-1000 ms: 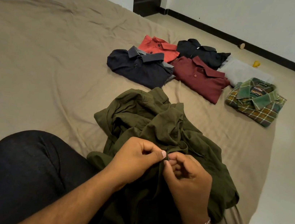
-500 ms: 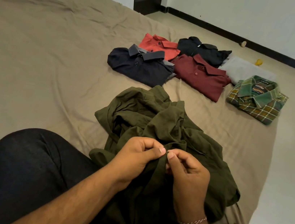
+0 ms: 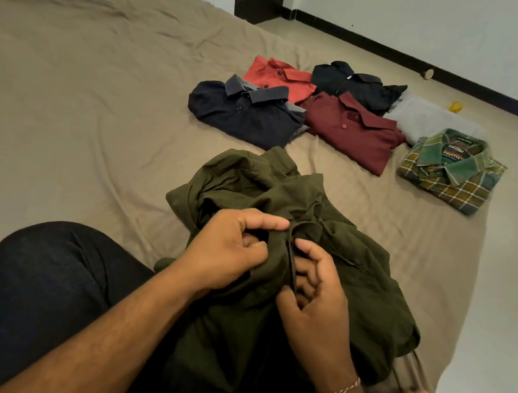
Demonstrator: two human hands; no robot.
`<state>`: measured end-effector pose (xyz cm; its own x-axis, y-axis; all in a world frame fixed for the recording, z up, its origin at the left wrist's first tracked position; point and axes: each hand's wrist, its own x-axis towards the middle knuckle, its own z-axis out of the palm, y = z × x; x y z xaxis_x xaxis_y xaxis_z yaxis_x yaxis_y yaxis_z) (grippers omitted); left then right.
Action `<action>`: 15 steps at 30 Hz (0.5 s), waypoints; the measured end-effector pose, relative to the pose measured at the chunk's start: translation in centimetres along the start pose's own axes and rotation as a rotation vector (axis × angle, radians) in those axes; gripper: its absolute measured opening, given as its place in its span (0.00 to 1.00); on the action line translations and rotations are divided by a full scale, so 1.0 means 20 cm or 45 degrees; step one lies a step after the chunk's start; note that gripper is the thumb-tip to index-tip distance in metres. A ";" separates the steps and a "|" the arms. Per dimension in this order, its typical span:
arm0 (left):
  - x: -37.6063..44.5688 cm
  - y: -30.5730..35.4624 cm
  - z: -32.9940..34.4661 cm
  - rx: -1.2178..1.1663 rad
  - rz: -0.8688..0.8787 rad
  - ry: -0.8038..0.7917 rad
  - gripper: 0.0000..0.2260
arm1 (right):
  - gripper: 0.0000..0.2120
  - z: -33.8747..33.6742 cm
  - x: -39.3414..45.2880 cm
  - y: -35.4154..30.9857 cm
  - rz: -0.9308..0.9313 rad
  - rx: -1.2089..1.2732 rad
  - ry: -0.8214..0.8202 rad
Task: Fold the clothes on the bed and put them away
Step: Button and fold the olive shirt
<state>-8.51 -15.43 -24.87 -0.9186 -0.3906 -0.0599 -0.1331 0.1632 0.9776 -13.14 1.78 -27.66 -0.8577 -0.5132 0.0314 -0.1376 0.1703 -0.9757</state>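
Both hands, left hand and right hand, pinch the olive shirt placket between them, seemingly buttoning; flattening it beyond them should follow.

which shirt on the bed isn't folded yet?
The olive green shirt, crumpled in front of the person, gripped by both hands. The other shirts lie folded flat farther up the bed.

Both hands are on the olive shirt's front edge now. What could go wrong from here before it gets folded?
1. The olive shirt is still bunched; folded like this, it would likely crease.
2. Its far edge nearly touches the navy shirt; spreading it could disturb that fold.
3. The left hand and right hand pinch only the placket, so the rest may slide toward the bed edge.
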 end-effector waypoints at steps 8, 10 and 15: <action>0.05 0.05 -0.12 -0.216 -0.104 0.246 0.19 | 0.08 -0.09 0.06 0.03 0.190 0.124 0.122; 0.00 0.07 -0.08 0.113 0.076 0.499 0.16 | 0.07 -0.09 0.06 0.03 0.264 0.268 0.128; -0.31 0.04 0.05 0.529 0.696 0.255 0.05 | 0.03 -0.08 0.05 0.04 0.379 0.384 0.147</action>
<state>-3.30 -11.93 -23.84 -0.8135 -0.3070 0.4940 0.1594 0.6992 0.6970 -14.94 2.74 -28.14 -0.8903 -0.3785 -0.2533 0.2599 0.0345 -0.9650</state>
